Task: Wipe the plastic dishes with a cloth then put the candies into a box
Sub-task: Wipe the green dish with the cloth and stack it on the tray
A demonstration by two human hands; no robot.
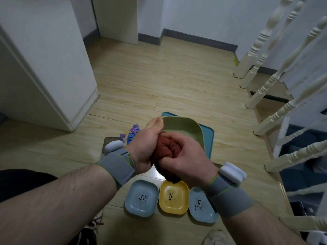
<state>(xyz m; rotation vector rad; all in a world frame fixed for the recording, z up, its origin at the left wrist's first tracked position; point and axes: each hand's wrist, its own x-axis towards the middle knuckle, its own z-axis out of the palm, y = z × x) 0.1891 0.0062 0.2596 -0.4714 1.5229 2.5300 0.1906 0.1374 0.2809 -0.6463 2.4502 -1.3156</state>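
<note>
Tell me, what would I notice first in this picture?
First the two hands in the middle: the left hand holds up a green dish while the right hand rubs a red cloth inside it. Below them on the floor sit three dirty dishes, spotted with dark stains.

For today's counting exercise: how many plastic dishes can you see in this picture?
4. A green dish is held up in the left hand; two blue dishes and a yellow dish lie in a row on the floor. None seems hidden.
</note>
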